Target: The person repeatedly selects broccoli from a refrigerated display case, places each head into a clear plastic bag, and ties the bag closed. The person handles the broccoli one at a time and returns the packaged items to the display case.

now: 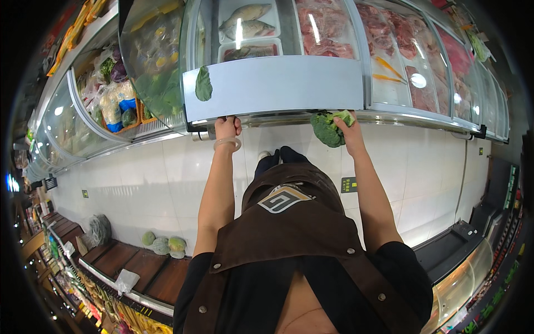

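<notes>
In my right hand (pixel 349 130) is a green broccoli head (pixel 327 128), its florets to the left and its pale cut stalk up by my thumb. That hand is close to the front edge of a white board (pixel 273 83) over the display case. The fingers of my left hand (pixel 228 126) are curled closed against the same edge, further left; no item shows in them, and whether they grip the edge is hidden. A single green leaf (pixel 204 83) lies at the board's left end.
Whole fish (pixel 247 27) in white trays and raw meat (pixel 327 27) lie beyond the board. A curved glass guard (pixel 156 62) stands left, over bagged vegetables (pixel 117 102). Behind me are a wooden ledge (pixel 139 267), several melons (pixel 162 244) on the floor, and a dark counter (pixel 444 246).
</notes>
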